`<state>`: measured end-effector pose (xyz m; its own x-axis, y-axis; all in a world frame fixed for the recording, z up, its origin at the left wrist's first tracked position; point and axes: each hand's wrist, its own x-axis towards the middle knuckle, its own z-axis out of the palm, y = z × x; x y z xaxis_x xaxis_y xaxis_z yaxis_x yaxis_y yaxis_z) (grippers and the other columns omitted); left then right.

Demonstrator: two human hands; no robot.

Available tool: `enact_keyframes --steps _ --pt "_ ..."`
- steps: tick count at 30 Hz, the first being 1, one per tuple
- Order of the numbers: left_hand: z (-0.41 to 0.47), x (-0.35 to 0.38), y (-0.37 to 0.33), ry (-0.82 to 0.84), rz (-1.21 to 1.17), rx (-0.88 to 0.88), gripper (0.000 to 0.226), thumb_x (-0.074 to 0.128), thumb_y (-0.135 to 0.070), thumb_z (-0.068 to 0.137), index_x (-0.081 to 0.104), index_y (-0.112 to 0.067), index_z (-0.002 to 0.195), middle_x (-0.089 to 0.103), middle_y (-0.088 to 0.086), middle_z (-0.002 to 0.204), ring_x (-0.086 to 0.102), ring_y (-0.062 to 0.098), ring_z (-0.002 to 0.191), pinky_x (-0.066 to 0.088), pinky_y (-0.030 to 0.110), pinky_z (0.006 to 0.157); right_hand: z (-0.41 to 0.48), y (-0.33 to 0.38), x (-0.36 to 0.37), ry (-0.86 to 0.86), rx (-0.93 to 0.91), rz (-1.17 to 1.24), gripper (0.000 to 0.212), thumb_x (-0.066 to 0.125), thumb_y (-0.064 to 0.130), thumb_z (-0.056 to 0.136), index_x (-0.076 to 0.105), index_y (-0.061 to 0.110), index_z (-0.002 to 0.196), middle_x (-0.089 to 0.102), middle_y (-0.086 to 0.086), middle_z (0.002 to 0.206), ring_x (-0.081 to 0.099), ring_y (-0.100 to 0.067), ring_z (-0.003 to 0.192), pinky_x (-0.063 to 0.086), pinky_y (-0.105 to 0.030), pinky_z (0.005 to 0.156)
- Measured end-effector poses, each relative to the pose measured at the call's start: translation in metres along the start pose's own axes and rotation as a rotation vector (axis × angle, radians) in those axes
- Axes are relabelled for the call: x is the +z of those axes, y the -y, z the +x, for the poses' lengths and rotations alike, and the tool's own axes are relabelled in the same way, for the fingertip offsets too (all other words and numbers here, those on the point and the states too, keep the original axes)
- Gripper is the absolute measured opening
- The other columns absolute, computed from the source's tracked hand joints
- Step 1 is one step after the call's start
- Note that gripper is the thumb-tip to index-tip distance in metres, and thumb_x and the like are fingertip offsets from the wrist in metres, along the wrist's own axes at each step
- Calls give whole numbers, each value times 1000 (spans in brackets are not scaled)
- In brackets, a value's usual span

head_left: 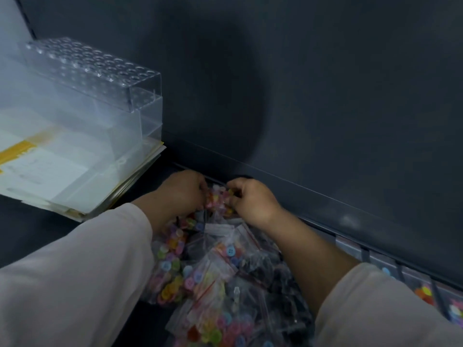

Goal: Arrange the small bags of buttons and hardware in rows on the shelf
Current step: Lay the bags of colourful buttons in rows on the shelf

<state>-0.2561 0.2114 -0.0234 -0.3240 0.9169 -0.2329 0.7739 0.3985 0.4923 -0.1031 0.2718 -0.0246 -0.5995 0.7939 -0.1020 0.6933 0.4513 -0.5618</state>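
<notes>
Left hand [182,194] and right hand [251,200] meet, fingers curled.

Upper left: clear acrylic rack [100,71] pierced with rows of round holes, set on top of a translucent plastic box [125,128]. Under the box, at the left of the frame: flat stack of papers and clear sleeves [62,181], white sheet uppermost, crossed by a yellow strip [17,149] near the left edge; one corner of the stack jutting toward centre frame. Upper centre and right: plain dark grey panel [338,83], with a soft rounded shadow [225,108] near the middle. Along the foot of the panel, from centre frame down toward the right edge: narrow clear strip [288,187], slanting. Print on the sheets too blurred to read.
</notes>
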Motion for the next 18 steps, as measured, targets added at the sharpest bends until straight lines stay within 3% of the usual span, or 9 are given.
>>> enact_keyframes --steps 3,8,14,16,18 --pt "-1 -6 6 -43 -198 -68 15 66 -8 78 61 -18 68 63 0 76 59 15 77 42 23 60 6 4 5 30 -11 19 34 61 23 86 61 18 119 65 -5 111 61 -22 100 51 -36 89" --pt "-13 -18 7 -144 -675 -216 21 60 5 82 55 -10 68 60 10 67 55 15 57 43 21 46 12 10 11 43 -41 -172 32 62 23 82 62 22 114 58 -5 112 58 -24 100 49 -31 85" --pt "-28 -21 10 -184 -750 -205 18 59 3 82 56 -12 72 58 9 75 53 17 66 40 24 52 17 9 15 25 -6 -193 10 65 25 81 63 24 91 65 -1 98 62 -20 88 50 -26 73" --pt "-33 -22 8 -173 -790 -218 18 59 3 83 56 -12 73 59 12 77 56 21 69 43 25 53 14 6 17 -23 -36 -130 2 62 20 84 63 20 86 65 -2 90 62 -15 75 50 -22 62" --pt "-38 -24 6 -165 -848 -239 17 58 2 84 55 -11 73 59 13 79 58 23 73 47 27 55 10 5 16 -51 -55 17 8 60 13 87 63 17 80 64 -4 81 61 -12 62 51 -21 54"
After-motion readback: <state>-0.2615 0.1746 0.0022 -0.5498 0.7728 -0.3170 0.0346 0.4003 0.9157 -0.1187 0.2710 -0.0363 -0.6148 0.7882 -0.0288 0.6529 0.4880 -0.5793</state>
